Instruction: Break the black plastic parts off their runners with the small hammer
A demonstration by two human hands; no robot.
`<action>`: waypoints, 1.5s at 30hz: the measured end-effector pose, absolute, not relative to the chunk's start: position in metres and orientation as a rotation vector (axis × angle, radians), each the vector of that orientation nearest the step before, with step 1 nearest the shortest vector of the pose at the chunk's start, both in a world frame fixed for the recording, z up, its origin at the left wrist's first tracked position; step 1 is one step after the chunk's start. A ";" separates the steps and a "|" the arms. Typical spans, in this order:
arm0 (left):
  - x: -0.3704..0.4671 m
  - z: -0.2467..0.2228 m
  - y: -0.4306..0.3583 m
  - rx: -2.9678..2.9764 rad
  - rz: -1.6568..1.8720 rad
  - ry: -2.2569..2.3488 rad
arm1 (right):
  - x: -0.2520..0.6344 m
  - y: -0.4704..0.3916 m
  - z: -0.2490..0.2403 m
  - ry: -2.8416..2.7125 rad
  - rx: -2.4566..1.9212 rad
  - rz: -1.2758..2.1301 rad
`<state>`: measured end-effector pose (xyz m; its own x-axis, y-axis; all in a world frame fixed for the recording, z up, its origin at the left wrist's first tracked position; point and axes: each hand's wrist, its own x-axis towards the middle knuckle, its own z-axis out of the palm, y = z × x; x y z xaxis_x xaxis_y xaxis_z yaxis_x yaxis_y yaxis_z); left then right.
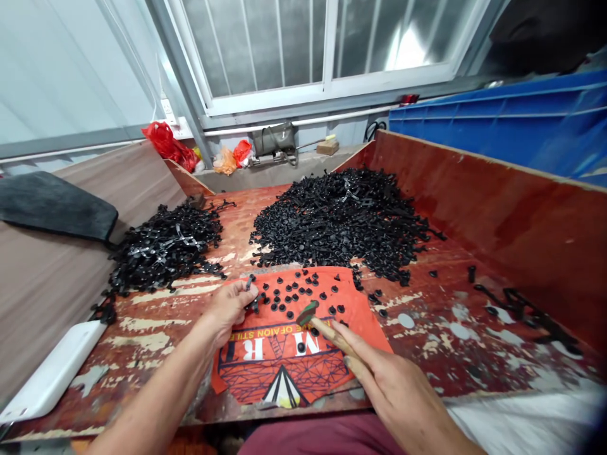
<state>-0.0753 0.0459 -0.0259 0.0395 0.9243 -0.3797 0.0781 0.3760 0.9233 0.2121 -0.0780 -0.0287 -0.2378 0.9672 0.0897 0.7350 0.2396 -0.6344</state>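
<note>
My left hand [227, 309] pinches a small black plastic piece with branches [255, 303] over the left edge of an orange printed sheet [270, 382]. My right hand [386, 373] is wrapped round the wooden handle of a small hammer [334, 335]. The hammer's dark green head [307, 313] is above the middle of the sheet. Several loose round black plastic parts [294, 297] lie scattered on the sheet, mostly between and beyond my hands.
A big heap of black parts [332, 227] covers the back of the worn red table [190, 316]. Another black heap [161, 249] is at left, near a white tray [54, 373]. A wooden board [497, 227] walls the right side, with a blue crate [497, 120] beyond.
</note>
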 end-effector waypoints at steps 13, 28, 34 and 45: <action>-0.072 -0.048 0.053 1.092 1.012 1.417 | 0.207 -0.063 -0.017 -2.093 -1.502 0.583; -0.073 -0.057 0.053 1.117 1.083 1.357 | 0.157 -0.010 -0.001 -2.401 -1.492 0.328; -0.073 -0.058 0.054 1.115 1.096 1.344 | 0.155 -0.010 0.003 -2.289 -1.457 0.340; -0.072 -0.062 0.054 1.094 1.093 1.329 | 0.153 -0.011 -0.002 -2.415 -1.575 0.280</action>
